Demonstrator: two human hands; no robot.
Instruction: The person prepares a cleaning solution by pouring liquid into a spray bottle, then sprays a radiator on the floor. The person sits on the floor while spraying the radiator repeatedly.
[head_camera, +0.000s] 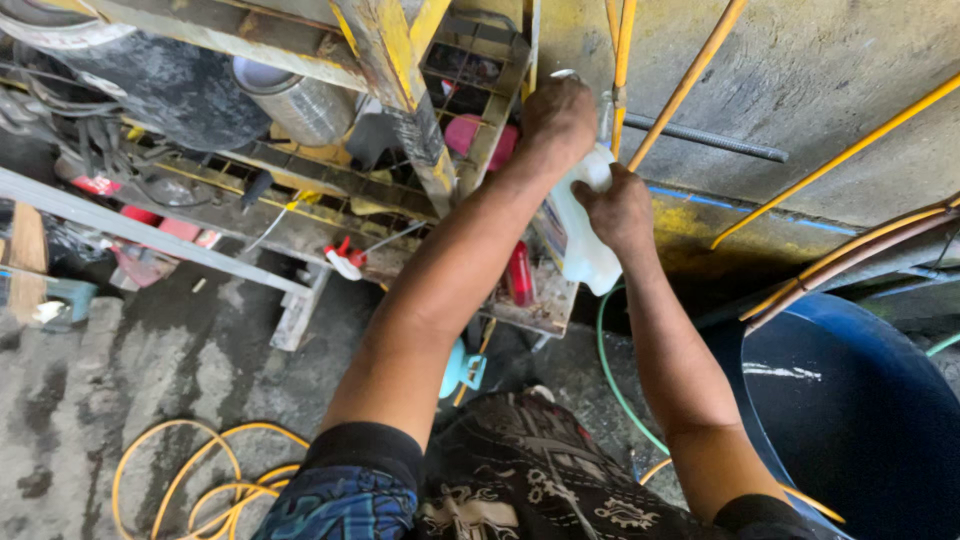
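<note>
1. Nearest, a coiled yellow hose (200, 470) lies on the wet floor, and a blue barrel (860, 420) stands at the right
2. The right hand (622, 208) grips the side of a white plastic jug (580, 245), held upright at the edge of a cluttered metal rack (330, 170)
3. The left hand (558, 118) is closed over the jug's top, seemingly on the cap; the jug looks unopened, and nothing is poured yet
4. Farthest, yellow hoses (690, 85) cross the concrete wall
</note>
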